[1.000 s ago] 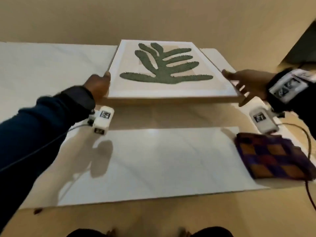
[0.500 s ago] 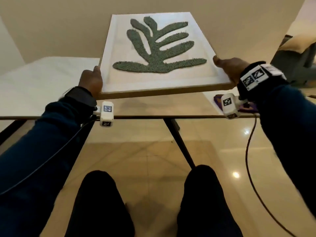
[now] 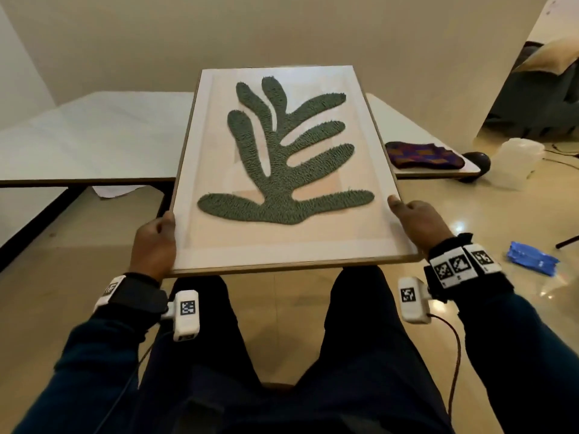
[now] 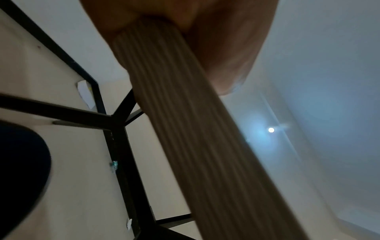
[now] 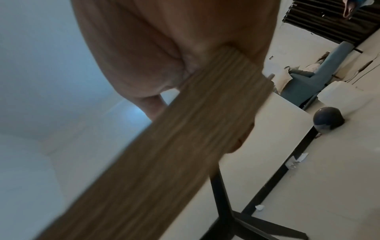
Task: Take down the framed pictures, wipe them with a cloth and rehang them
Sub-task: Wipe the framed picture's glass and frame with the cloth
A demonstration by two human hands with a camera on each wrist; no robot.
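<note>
Your left hand and right hand grip the framed picture by its side edges, thumbs on top — it has come off the table toward you and now hangs over your lap. The cloth stays on the table, well apart.

the framed picture had a tan wood frame and a green leaf shape on cream; the cloth was checked purple and orange; the desk was white.
</note>
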